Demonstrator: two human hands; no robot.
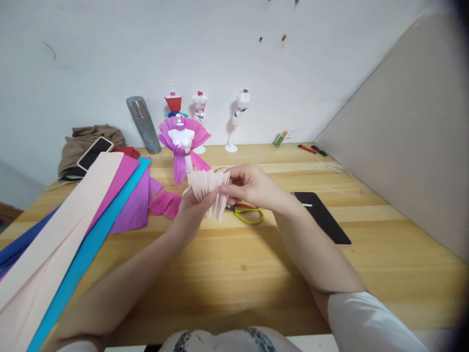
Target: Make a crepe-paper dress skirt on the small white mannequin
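A pale pink piece of pleated crepe paper [205, 185] is held up between my two hands above the table. My left hand [192, 210] pinches its lower left part, thumb across the folds. On the right edge, my right hand [247, 186] grips the paper between thumb and fingers. Just behind the paper stands a small white dress-form mannequin [182, 139] wrapped in purple and pink pleated paper. Scissors [249, 215] with yellow and red handles lie under my right hand, their blades partly hidden.
Long crepe paper strips [91, 195] in pink, purple and blue cover the left side. A bottle [144, 124], a phone [95, 152] on brown cloth and several mannequins [242, 110] stand or lie along the wall. A black tablet-like slab [322, 217] lies right; a glue stick [281, 139] is at the back.
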